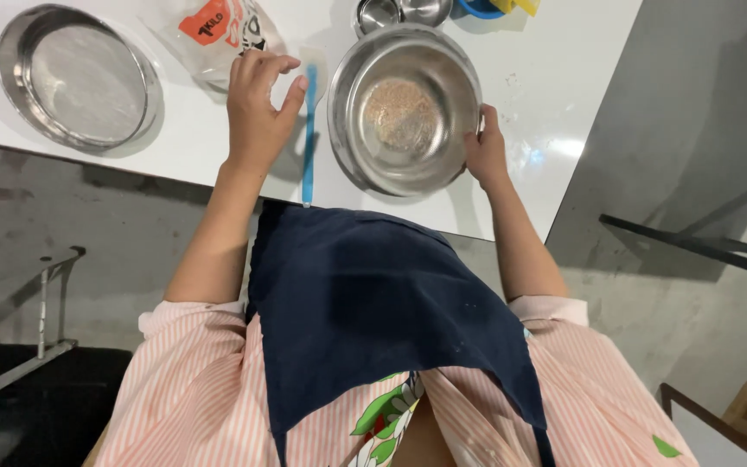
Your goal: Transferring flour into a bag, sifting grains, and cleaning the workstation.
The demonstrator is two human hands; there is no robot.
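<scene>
Bowl (405, 108) steadied at three o'clock by right hand (486, 154), grip on rim; brown powder (400, 115) inside. Left hand (257, 108) half-curled, empty, over spatula (309, 130); mixing not begun.

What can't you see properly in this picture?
- Plastic bag: its top is cut off by the picture's upper edge.
- Small metal cups: cut off by the same edge.
- Spatula: the left hand covers part of its blade.
- Powder in the bowl: too fine to tell what it is.
- Right hand: fingertips hidden behind the bowl's rim.

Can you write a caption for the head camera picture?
Right hand grips steel bowl; left hand hovers by blue spatula.
</scene>
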